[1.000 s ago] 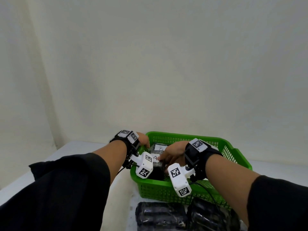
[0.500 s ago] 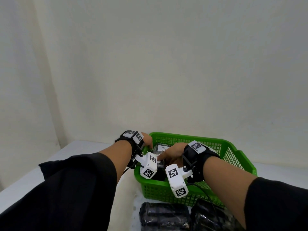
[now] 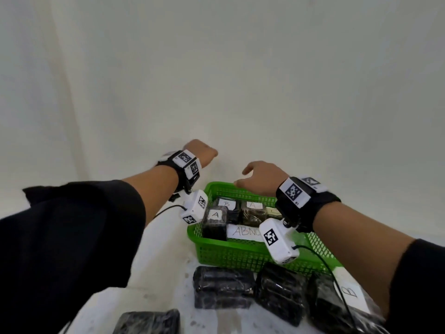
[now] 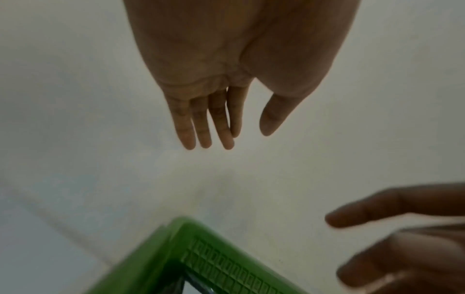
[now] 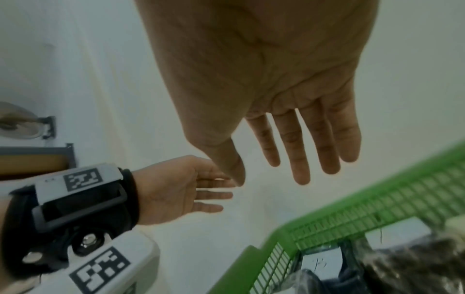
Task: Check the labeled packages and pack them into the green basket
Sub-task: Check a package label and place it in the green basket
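While both hands hover empty, left hand and right hand with fingers spread wide, green basket at lower centre holds labeled packages, likely between picks.

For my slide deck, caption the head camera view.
Both empty hands, left hand and right hand, raised above the green basket of labeled packages.

A white counter carries the green basket toward its far side. Near the basket, four dark plastic-wrapped packages lie on it: one, one, a B-labelled one rightmost, one nearest left.
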A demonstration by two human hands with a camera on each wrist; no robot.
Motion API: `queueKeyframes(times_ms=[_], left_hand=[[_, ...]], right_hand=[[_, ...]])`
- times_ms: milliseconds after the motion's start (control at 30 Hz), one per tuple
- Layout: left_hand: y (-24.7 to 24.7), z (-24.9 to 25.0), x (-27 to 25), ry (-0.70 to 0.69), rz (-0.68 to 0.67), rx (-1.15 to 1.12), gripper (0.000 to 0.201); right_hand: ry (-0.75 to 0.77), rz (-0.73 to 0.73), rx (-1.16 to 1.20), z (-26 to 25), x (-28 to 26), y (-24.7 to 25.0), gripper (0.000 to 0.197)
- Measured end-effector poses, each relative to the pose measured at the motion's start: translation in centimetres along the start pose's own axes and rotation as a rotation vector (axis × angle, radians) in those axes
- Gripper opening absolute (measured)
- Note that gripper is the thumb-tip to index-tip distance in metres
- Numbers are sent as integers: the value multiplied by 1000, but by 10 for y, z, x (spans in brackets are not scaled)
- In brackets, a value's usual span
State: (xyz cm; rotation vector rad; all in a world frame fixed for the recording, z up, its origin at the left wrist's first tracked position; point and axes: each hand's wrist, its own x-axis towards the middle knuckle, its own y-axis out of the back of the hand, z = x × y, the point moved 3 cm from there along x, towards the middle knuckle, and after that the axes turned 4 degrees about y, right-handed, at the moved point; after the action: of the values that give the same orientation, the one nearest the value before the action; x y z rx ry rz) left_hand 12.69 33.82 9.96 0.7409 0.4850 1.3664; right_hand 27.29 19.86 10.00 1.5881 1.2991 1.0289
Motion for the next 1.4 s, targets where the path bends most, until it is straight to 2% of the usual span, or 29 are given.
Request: queueKeyframes(times_ms=[67, 133, 333, 500, 800, 1000, 1200, 1400], left_hand=[[17, 17, -26, -131, 38, 87, 49], [24, 29, -56, -258, 18, 224, 55], [27, 28, -131, -383, -80, 427, 73], [26, 26, -204, -462, -154, 542, 78], [18, 2, -289, -484, -248, 518, 79], [0, -10, -328, -503, -325, 515, 79], [-26, -10, -358, -528, -429, 498, 66], [-60, -20, -361, -477, -525, 596, 86]], right_hand=[[38, -6, -43, 0, -20, 10, 69], [52, -29, -67, 2, -41, 13, 81], [60, -50, -130, 4, -108, 11, 96], [47, -76, -153, 10, -158, 10, 103], [45, -125, -177, 23, -238, 3, 107], [18, -177, -178, 40, -274, -16, 109], [-3, -254, -190, 51, -300, -30, 106], [31, -325, -192, 56, -311, -47, 95]])
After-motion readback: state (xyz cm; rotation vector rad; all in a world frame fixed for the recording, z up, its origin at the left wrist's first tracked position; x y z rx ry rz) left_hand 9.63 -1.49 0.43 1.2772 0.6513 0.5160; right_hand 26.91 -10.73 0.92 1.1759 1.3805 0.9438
